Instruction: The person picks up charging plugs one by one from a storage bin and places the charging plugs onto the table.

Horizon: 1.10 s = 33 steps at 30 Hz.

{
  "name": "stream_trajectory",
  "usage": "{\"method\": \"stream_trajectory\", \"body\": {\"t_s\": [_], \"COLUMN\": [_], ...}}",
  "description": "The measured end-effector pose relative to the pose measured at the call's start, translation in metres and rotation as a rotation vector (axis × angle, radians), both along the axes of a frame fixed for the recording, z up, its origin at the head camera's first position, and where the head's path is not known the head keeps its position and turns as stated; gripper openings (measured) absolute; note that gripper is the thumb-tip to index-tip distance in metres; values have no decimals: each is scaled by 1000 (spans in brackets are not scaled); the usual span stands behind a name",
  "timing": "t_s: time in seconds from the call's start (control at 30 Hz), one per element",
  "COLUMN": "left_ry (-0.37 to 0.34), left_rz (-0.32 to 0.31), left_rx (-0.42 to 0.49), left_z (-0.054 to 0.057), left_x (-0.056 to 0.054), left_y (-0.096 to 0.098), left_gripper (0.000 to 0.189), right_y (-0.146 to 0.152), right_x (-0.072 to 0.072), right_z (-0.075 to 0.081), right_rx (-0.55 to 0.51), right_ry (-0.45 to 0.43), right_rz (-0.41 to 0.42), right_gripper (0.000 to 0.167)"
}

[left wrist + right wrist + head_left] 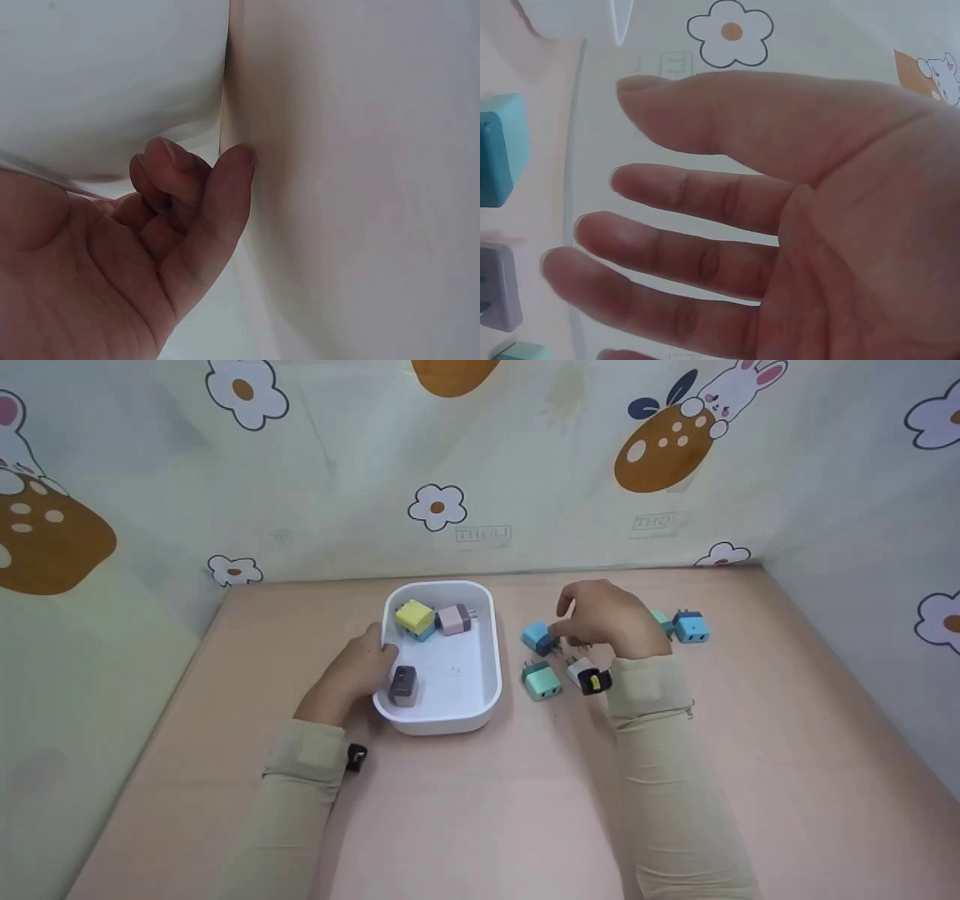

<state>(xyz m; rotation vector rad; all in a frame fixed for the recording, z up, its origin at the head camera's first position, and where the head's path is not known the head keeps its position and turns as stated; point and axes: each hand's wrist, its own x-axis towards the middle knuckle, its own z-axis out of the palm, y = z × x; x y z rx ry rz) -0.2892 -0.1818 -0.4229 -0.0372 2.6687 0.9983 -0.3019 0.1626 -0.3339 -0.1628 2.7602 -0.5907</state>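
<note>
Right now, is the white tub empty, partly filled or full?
Partly filled: the white tub holds a yellow adapter, a lilac adapter and a grey adapter, with much of its floor showing.

Rabbit-and-flower sheeting (345,487) walls a pinkish table (480,817) on three sides, suggesting a booth-like workspace.

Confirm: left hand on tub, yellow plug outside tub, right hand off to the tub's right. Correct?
One error: the yellow plug is inside the tub, per the head view. Rest stands: left hand on tub, right hand off to its right.
</note>
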Motion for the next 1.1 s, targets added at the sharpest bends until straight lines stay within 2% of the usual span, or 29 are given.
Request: {"method": "stream_trajectory", "body": {"t_s": [0.27, 0.5, 1.1], "left_ry": [4, 6, -4], "left_rz": [-1, -2, 8], "left_rx": [5, 4, 7], "left_z": [0, -1, 0], "left_x": [0, 0, 0], "left_y": [0, 0, 0], "left_gripper": [62, 61, 60], "right_y": [-12, -23, -38], "right_x": [1, 3, 7], "right_z": [-2, -3, -5], "right_rx": [-43, -47, -20], "right_ry": [93, 132, 223], "right_rz": [-9, 7, 116], "right_gripper": [30, 27, 25]}}
